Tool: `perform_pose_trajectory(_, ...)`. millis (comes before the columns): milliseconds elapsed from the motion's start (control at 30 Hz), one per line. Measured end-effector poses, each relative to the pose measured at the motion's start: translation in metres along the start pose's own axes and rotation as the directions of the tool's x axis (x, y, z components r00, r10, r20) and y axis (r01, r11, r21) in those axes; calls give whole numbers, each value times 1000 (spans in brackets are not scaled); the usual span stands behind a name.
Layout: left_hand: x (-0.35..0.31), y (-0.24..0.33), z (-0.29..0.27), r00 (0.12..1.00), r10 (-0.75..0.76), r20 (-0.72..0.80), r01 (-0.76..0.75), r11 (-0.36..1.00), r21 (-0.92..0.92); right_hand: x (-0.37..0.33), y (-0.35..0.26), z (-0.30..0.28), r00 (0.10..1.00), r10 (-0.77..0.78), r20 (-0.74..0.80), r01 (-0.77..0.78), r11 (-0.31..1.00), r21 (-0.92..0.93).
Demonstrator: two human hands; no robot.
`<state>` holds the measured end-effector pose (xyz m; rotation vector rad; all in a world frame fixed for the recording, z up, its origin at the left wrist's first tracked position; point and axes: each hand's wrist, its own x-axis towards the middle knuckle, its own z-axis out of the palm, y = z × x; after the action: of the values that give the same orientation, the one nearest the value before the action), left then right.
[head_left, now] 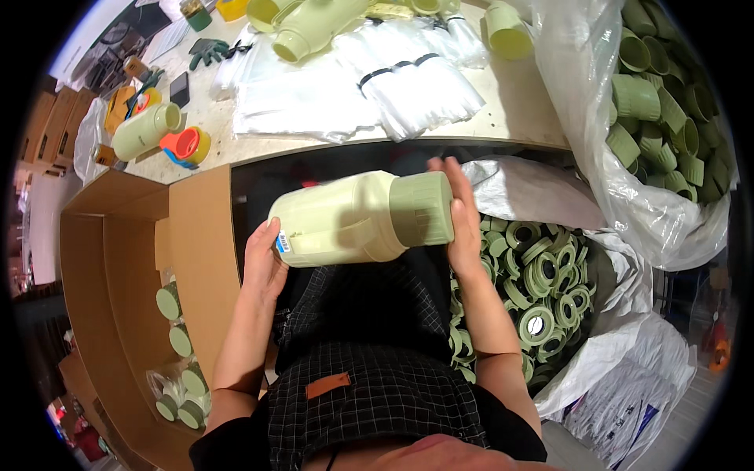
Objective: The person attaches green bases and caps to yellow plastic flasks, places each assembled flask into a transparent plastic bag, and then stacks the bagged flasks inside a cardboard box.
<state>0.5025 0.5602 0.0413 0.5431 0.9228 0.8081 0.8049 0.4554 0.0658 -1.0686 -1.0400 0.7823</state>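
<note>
A pale green vacuum flask (338,220) lies sideways in front of my body, its darker green cup lid (422,209) on the right end. My left hand (263,255) holds the base end, thumb on top beside a small blue and white label (283,241). My right hand (463,216) is pressed to the lid's end, with its fingers at the far rim, slightly blurred. Parts of both hands are hidden behind the flask.
An open cardboard box (200,275) with wrapped green-lidded pieces stands left. Right is a sack of green rings (542,275); above it, a plastic bag of green cups (636,98). The table (526,102) holds clear bags (306,94), another flask (145,129) and orange tape dispensers (187,145).
</note>
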Motion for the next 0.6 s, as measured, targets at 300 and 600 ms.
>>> perform_pose_trajectory(300,-44,36,58,741,670,-43,-590,681,433,-17,15,27,973,42,-228,-37,999,29)
perform_pose_trajectory(600,27,76,48,504,360,785,-852,354,385,-100,12,18,997,59,43,-40,934,-356)
